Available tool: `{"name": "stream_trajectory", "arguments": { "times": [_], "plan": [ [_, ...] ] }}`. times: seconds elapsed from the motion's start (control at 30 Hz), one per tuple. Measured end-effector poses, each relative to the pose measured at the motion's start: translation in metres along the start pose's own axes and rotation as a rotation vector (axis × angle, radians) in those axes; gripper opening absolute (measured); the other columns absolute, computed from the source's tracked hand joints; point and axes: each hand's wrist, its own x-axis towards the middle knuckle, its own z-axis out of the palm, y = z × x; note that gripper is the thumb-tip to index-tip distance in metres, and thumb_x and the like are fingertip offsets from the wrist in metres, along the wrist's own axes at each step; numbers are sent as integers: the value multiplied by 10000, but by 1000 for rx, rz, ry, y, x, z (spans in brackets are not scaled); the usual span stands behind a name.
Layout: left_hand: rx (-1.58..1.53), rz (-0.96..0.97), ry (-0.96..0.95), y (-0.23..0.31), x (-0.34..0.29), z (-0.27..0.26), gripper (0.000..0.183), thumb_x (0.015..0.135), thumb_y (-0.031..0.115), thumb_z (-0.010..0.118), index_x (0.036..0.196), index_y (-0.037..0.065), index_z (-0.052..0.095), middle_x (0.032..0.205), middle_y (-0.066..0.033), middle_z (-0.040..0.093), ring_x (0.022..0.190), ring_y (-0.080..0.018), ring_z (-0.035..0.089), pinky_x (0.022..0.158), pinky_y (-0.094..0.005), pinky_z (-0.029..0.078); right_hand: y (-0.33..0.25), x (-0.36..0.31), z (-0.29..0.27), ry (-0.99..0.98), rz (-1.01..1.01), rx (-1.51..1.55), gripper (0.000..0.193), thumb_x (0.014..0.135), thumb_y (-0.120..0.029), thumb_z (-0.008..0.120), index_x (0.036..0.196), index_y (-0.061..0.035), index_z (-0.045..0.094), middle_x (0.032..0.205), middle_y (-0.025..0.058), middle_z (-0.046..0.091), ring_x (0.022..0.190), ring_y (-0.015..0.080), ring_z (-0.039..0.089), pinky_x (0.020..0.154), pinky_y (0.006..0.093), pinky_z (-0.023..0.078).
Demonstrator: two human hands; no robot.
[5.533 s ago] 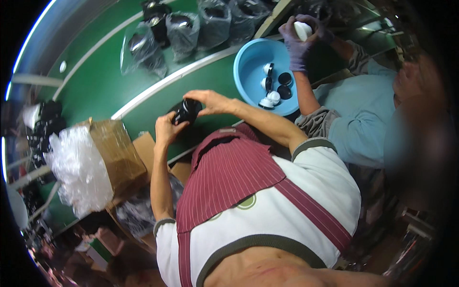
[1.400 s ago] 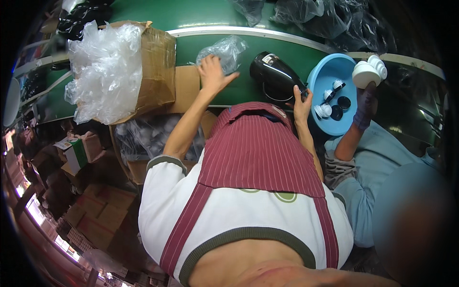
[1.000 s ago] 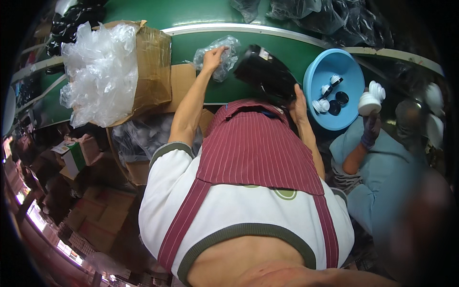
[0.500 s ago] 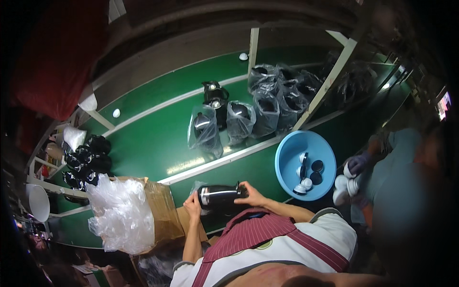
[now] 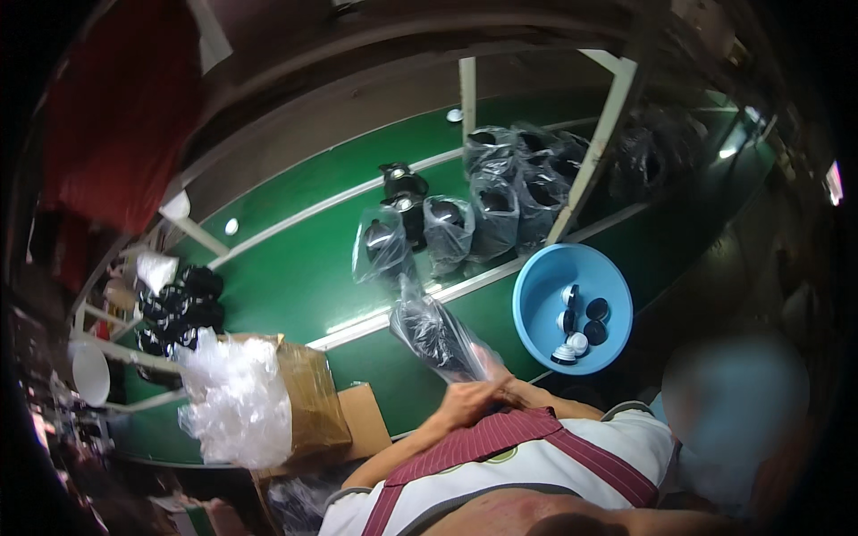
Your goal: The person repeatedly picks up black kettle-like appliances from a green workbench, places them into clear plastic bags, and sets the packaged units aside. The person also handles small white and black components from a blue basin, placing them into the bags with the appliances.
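Observation:
In front of my body a black jug point(image 5: 433, 338) lies tilted inside a clear plastic bag, its far end pointing away to the left over the bench edge. My left hand point(image 5: 469, 402) and my right hand point(image 5: 511, 390) meet at the near end of this bag, fingers closed on the gathered plastic; some fingers are blurred or hidden behind each other. Just beyond stands another bagged black jug point(image 5: 379, 243) on the green bench point(image 5: 286, 277). To the right of my hands is a blue tub point(image 5: 529, 335) holding several black and white lids point(image 5: 577, 342).
Several bagged jugs point(image 5: 494, 210) stand at the back, near a slanted post point(image 5: 597, 147). Two unbagged jugs point(image 5: 407, 210) are beside them. At left, a cardboard box point(image 5: 313, 393) overflows with clear bags point(image 5: 237, 397); black jugs point(image 5: 188, 308) cluster behind it. A blurred person point(image 5: 742, 402) is at right.
The jug, held sideways between my hands before, now sits in the bag and points away from me. My left hand has moved right to meet my right. The co-worker's gloved hand with lids has left view.

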Motion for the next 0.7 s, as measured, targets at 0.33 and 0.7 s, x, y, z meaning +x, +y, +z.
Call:
{"name": "stream_trajectory", "arguments": {
  "times": [0.33,0.7],
  "plan": [
    [-145,566,-211,139,223,-181,853,889,177,759,1598,89,294,864,-120,723,707,-291,720,681,-416,605,-90,8,-36,274,-1123,-208,617,929,-319,757,1407,-70,456,1250,112,606,1102,241,627,849,373,587],
    [152,392,274,80,290,-279,374,886,122,784,1243,53,695,656,-36,675,552,-120,659,518,-309,535,-85,-68,17,386,-1019,-143,519,997,-225,676,1429,-78,427,1234,58,577,1110,146,574,930,307,498]
  ]
}}
